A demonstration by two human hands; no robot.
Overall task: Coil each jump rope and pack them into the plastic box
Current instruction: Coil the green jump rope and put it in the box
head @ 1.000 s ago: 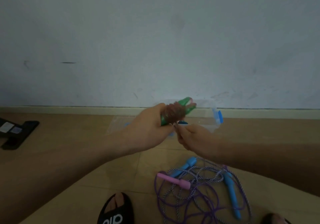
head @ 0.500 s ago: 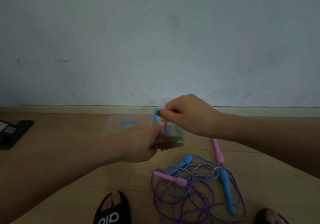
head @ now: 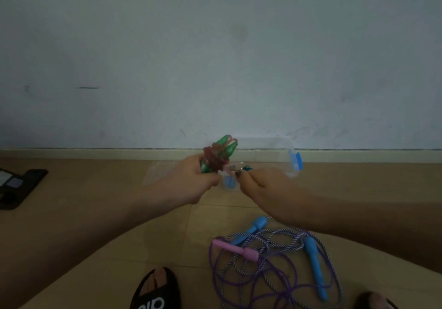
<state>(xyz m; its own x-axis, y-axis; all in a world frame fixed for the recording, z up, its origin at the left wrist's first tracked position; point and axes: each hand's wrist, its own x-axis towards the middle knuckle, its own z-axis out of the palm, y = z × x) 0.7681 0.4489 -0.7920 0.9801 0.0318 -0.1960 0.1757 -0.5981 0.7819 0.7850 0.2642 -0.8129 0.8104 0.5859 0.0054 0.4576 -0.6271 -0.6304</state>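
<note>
Now both hands [head: 191, 182] on green-handled rope [head: 218, 157]

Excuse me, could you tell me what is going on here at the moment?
A person is winding a red rope around a pair of green handles. The left hand grips the handles, and the right hand pinches the loose end of the rope beside them. The clear plastic box stands on the floor behind the hands. Two more ropes, with blue handles and a pink handle, lie tangled on the floor, not yet coiled.

Black slipper [head: 155, 292], dark device [head: 20, 185], wall [head: 215, 57]
</note>
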